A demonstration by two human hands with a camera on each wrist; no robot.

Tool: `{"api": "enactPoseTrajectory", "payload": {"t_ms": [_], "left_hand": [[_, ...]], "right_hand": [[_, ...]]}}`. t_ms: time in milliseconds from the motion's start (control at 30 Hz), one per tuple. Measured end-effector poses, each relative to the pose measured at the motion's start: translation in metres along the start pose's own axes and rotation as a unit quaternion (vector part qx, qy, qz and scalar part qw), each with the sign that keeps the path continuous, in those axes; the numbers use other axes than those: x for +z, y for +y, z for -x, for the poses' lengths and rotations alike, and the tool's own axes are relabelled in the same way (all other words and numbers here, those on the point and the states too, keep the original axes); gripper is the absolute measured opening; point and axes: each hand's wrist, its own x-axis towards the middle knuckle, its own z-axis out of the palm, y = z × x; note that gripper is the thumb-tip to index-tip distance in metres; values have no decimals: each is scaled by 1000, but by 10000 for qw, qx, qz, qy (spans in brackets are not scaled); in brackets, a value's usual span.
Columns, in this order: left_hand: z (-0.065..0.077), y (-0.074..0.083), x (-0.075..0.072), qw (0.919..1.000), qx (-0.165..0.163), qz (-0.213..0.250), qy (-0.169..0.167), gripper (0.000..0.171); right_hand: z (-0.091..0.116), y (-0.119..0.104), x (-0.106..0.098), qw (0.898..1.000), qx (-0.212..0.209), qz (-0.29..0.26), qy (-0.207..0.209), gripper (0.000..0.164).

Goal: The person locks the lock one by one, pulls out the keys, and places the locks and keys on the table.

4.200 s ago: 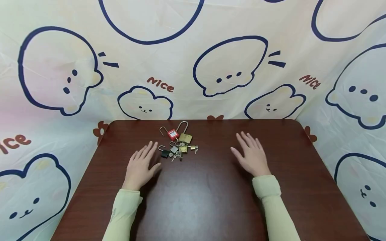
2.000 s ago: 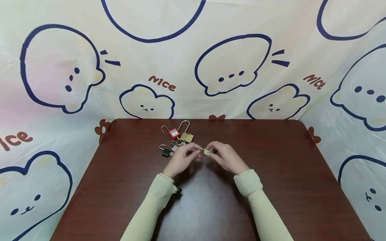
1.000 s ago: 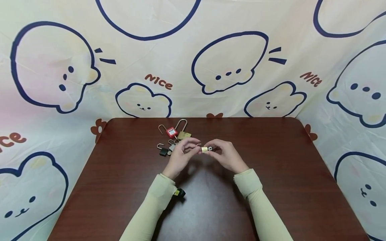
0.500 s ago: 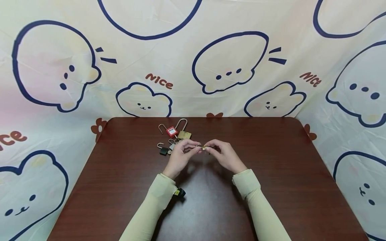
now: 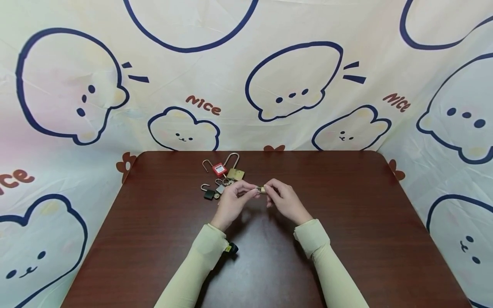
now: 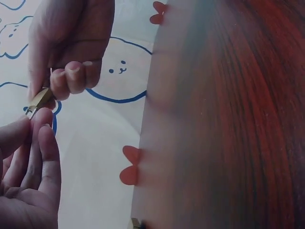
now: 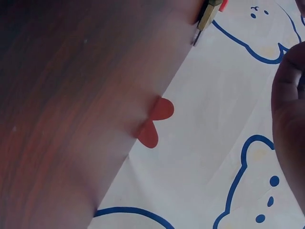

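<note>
A small brass padlock (image 5: 263, 190) is held above the table between both hands. My left hand (image 5: 233, 199) pinches it at its shackle end between thumb and fingers. From the other side, my right hand (image 5: 286, 200) grips the body with thumb and index finger, its other fingers curled. Close up in the left wrist view, the brass body (image 6: 42, 98) tilts between the fingertips, with the thin shackle (image 6: 31, 112) toward my left fingers. Only part of the right hand (image 7: 288, 90) shows in the right wrist view, without the held padlock.
Behind my left hand lie a red padlock (image 5: 219, 169), a large brass padlock (image 5: 236, 174), a black padlock (image 5: 209, 194) and a grey padlock (image 5: 220, 188), shackles open. Keys (image 5: 228, 181) lie among them, partly hidden. A patterned cloth (image 5: 292, 132) stands behind the dark wooden table (image 5: 366, 214).
Both hands have come inward from lying spread apart, and the small brass padlock has been picked up. Over the last second the right fingers shifted their grip and the padlock turned.
</note>
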Motion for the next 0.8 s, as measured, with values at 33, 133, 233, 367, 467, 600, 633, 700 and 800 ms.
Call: {"api": "enactPoseTrajectory", "payload": {"t_ms": [33,133,233,367,467,600,633,700,800], "left_hand": [[0,0,0,10000,-18,55,53,14],[0,-1,2,9993,-26,265,251,15],[0,-2,4,9984,-26,342,454,16],[0,-1,4,9983,47,194,547,15],[0,0,4,9987,189,94,474,14],[-1,2,5,9985,379,27,384,13],[-1,3,6,9983,429,-41,402,13],[0,4,6,9971,546,-267,449,11],[2,4,8,9943,683,-619,532,10]], "right_hand": [[0,1,0,10000,-13,-67,8,17],[-1,11,2,9993,0,-372,-39,14],[-2,19,4,9978,-1,-643,-130,18],[-1,22,5,9963,-86,-841,-178,24],[-1,24,6,9965,-68,-822,-139,22],[-1,25,7,9971,-133,-748,-69,17],[-1,25,7,9972,-161,-734,-54,18],[-1,26,7,9973,-238,-689,-39,17],[-1,28,9,9979,-324,-562,-29,15]]}}
